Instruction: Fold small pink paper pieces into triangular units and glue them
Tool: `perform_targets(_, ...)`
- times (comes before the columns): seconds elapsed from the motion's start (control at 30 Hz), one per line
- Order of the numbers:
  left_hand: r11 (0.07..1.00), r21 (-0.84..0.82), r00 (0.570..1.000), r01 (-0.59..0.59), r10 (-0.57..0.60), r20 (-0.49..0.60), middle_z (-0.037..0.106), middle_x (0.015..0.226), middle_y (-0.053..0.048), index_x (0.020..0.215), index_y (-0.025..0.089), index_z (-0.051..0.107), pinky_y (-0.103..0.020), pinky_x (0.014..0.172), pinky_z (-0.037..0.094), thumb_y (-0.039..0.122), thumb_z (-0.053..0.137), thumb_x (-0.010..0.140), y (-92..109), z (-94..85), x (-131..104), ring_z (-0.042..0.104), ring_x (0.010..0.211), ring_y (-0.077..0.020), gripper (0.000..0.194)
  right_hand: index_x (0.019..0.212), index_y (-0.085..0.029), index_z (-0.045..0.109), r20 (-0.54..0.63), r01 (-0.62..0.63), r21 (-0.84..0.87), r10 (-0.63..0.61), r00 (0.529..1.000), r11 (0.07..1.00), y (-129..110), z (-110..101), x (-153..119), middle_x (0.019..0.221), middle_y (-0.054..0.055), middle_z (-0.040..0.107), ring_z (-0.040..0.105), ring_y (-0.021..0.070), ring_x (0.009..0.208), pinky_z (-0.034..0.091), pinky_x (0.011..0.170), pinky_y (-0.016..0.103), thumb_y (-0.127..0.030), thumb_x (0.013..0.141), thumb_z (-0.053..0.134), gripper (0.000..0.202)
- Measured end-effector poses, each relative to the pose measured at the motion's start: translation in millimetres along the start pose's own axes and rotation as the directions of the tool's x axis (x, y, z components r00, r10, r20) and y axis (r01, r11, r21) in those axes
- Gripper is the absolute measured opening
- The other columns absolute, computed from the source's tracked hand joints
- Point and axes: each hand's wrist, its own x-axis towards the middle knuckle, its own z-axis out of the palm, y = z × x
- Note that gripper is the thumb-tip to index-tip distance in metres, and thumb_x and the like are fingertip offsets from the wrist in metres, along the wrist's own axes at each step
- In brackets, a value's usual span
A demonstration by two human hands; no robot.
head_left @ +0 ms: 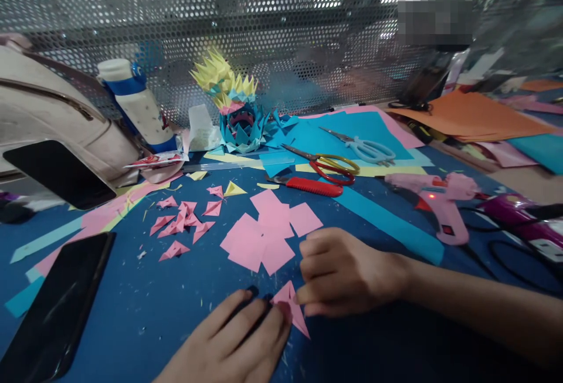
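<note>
A perforated metal wall [272,7] stands at the far side of your blue tabletop [145,318]. Your right hand [347,277] is curled, its grip too hidden to tell; your left hand [233,342] is palm down, fingers extended. Beyond lie pink squares [259,230]. Between your hands, under their fingertips, the pink fold [289,296] should handle light, crisp, easily creased; its doubled edges seem the best hold.

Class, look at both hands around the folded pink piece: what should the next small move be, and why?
Probably, press the folded pink piece flatter with the right hand: the left hand rests on one side of it, the right fingertips are at the other, and its flaps appear slightly parted.
</note>
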Motion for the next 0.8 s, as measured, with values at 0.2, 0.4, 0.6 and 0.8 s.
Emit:
perform_targets(0.2, 0.999, 0.015, 0.999, -0.031, 0.031, 0.021, 0.068, 0.130, 0.004, 0.118, 0.021, 0.073, -0.030, 0.102, 0.039, 0.016, 0.037, 0.109, 0, -2.7, 1, 0.058, 0.105, -0.0164, 0.038, 0.118, -0.021, 0.063, 0.093, 0.015, 0.014, -0.016, 0.996, 1.000, 4, 5, -1, 0.085, 0.001, 0.061, 0.049, 0.0170, 0.072, 0.036, 0.066, 0.032, -0.032, 0.109, 0.041, 0.027)
perform_targets(0.4, 1.000, 0.026, 1.000, 0.003, -0.003, 0.029, 0.070, 0.129, -0.003, 0.123, 0.019, 0.070, -0.032, 0.098, 0.039, 0.018, 0.033, 0.110, 1, -1.9, 3, 0.059, 0.101, -0.0182, 0.039, 0.108, -0.017, 0.064, 0.111, -0.053, 0.009, 0.051, 0.992, 0.999, 2, 3, 4, 0.084, 0.002, 0.061, 0.045, 0.0169, 0.070, 0.032, 0.063, 0.031, -0.032, 0.107, 0.046, 0.023)
perform_targets(0.6, 1.000, 0.019, 0.999, 0.001, -0.002, 0.041, 0.069, 0.129, -0.005, 0.122, 0.019, 0.068, -0.034, 0.099, 0.040, 0.021, 0.035, 0.110, 0, -1.2, 1, 0.059, 0.103, -0.0206, 0.036, 0.103, -0.017, 0.061, 0.195, -0.160, 0.032, 0.151, 0.969, 0.987, 0, 6, 10, 0.088, 0.003, 0.063, 0.048, 0.0171, 0.077, 0.034, 0.065, 0.029, -0.025, 0.104, 0.052, 0.013)
perform_targets(0.8, 1.000, 0.000, 0.999, 0.014, -0.014, 0.032, 0.072, 0.124, -0.004, 0.119, 0.020, 0.071, -0.035, 0.099, 0.036, 0.021, 0.032, 0.111, 0, -1.6, 2, 0.058, 0.103, -0.0205, 0.040, 0.096, -0.016, 0.061, 0.185, -0.164, 0.078, 0.147, 0.972, 0.983, 0, 4, 10, 0.086, 0.002, 0.062, 0.048, 0.0168, 0.077, 0.035, 0.068, 0.028, -0.023, 0.102, 0.055, 0.012)
